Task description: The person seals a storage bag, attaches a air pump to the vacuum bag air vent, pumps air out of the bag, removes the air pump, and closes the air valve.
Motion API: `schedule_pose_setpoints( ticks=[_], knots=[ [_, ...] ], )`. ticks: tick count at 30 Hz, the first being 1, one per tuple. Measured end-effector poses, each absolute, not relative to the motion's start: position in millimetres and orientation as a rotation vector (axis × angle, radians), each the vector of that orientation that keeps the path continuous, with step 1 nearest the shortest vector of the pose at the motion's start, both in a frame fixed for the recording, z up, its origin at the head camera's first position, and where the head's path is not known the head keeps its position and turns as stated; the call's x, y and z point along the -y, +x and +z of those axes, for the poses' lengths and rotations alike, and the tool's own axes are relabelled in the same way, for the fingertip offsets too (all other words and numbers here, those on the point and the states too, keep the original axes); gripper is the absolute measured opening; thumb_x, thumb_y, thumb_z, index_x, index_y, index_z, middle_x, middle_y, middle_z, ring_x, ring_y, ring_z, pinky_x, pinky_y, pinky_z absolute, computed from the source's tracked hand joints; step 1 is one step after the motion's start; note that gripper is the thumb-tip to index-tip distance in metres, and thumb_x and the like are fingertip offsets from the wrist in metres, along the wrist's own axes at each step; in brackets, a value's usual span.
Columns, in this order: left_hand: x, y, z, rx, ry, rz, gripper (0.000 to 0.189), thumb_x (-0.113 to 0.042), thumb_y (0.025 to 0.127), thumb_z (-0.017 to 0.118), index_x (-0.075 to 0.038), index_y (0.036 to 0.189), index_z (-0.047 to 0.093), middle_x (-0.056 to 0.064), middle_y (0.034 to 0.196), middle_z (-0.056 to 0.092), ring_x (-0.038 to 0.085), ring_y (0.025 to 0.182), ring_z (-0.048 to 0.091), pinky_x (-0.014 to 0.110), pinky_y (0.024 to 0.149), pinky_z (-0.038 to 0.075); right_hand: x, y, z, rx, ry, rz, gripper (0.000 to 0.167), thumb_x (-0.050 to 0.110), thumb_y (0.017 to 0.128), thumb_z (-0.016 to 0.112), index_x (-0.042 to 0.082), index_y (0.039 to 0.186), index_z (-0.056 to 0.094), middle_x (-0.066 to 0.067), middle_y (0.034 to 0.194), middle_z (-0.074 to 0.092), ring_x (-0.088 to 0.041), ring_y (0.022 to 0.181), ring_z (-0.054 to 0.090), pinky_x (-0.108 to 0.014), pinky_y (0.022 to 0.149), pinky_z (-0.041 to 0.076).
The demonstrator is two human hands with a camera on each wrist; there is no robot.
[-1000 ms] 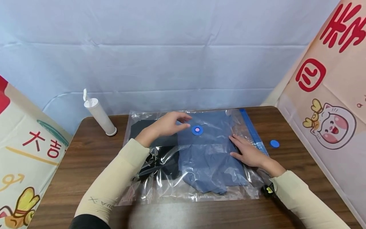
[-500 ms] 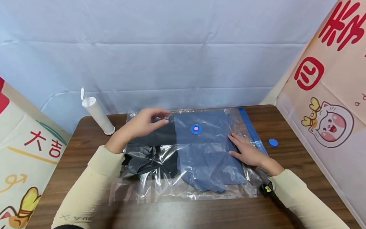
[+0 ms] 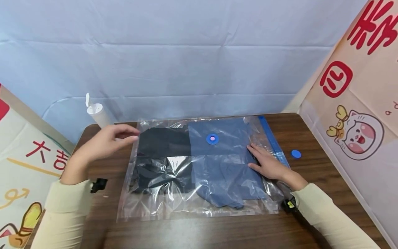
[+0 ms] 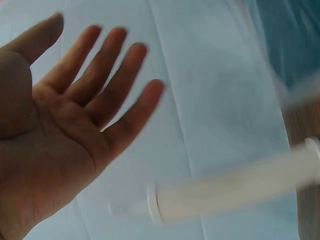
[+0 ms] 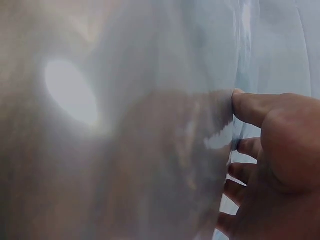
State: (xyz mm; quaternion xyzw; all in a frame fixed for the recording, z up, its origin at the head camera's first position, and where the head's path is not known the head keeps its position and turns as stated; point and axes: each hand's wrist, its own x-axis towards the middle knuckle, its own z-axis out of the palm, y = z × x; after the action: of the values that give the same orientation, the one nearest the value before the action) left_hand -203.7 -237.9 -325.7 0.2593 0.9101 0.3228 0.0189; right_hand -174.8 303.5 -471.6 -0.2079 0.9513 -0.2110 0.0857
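A clear vacuum storage bag [image 3: 149, 210] lies flat on the table, with folded black cloth [image 3: 166, 141] on its left and blue-grey cloth [image 3: 227, 173] on its right. A round blue valve [image 3: 212, 139] is set in its upper film. My right hand [image 3: 269, 164] rests on the bag's right part, fingertips against the film in the right wrist view. Past the bag's left edge, my left hand [image 3: 104, 143] is in the air with spread fingers, holding nothing. A white hand pump [image 4: 235, 190] stands behind it, its lower part hidden by that hand in the head view.
A loose blue cap [image 3: 296, 154] lies on the wooden table [image 3: 183, 235] to the right of the bag. The bag's blue zip edge [image 3: 270, 133] runs down its right side. A pale cloth backdrop [image 3: 192, 69] hangs behind, with printed sheets at both sides.
My left hand has moved left, from beside the valve across the black cloth to in front of the pump. The right hand stays on the bag.
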Motion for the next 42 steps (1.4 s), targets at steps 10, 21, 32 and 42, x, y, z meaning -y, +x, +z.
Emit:
schedule_pose_setpoints(
  ticks=[10, 21, 32, 42],
  knots=[
    [331.9, -191.7, -328.0, -2.858, 0.454, 1.122, 0.022, -0.017, 0.103, 0.064, -0.003, 0.118, 0.069, -0.01, 0.103, 0.071, -0.002, 0.09, 0.065, 0.015, 0.073, 0.052, -303.3, -175.1, -470.6, -2.824, -0.6, -0.619, 0.072, 0.029, 0.104, 0.062, -0.005, 0.158, 0.027, -0.033, 0.162, 0.019, -0.053, 0.147, 0.019, -0.069, 0.114, 0.021],
    [376.8, -217.6, -372.8, -2.618, 0.238, 1.835, 0.042, -0.005, 0.102, 0.06, -0.027, 0.136, 0.048, -0.018, 0.123, 0.054, -0.008, 0.107, 0.057, 0.006, 0.085, 0.046, -301.7, -173.9, -469.7, -2.835, -0.608, -0.629, 0.072, 0.029, 0.103, 0.062, -0.005, 0.157, 0.029, -0.034, 0.161, 0.021, -0.054, 0.146, 0.021, -0.07, 0.112, 0.023],
    [363.1, -250.5, -401.6, -2.227, 0.327, 2.309, 0.041, 0.008, 0.099, 0.057, -0.02, 0.13, 0.052, -0.009, 0.122, 0.06, 0.0, 0.109, 0.06, 0.01, 0.089, 0.049, -302.2, -175.0, -472.6, -2.818, -0.588, -0.63, 0.073, 0.029, 0.104, 0.062, -0.003, 0.159, 0.026, -0.032, 0.163, 0.018, -0.052, 0.148, 0.017, -0.07, 0.114, 0.02],
    [341.5, -269.9, -412.1, -2.417, 0.235, 2.233, 0.041, 0.003, 0.096, 0.066, -0.025, 0.125, 0.056, -0.011, 0.114, 0.061, 0.003, 0.104, 0.057, 0.011, 0.086, 0.045, -303.4, -175.2, -474.2, -2.812, -0.582, -0.651, 0.073, 0.028, 0.103, 0.062, -0.003, 0.159, 0.026, -0.032, 0.163, 0.017, -0.053, 0.148, 0.016, -0.07, 0.115, 0.017]
  ],
)
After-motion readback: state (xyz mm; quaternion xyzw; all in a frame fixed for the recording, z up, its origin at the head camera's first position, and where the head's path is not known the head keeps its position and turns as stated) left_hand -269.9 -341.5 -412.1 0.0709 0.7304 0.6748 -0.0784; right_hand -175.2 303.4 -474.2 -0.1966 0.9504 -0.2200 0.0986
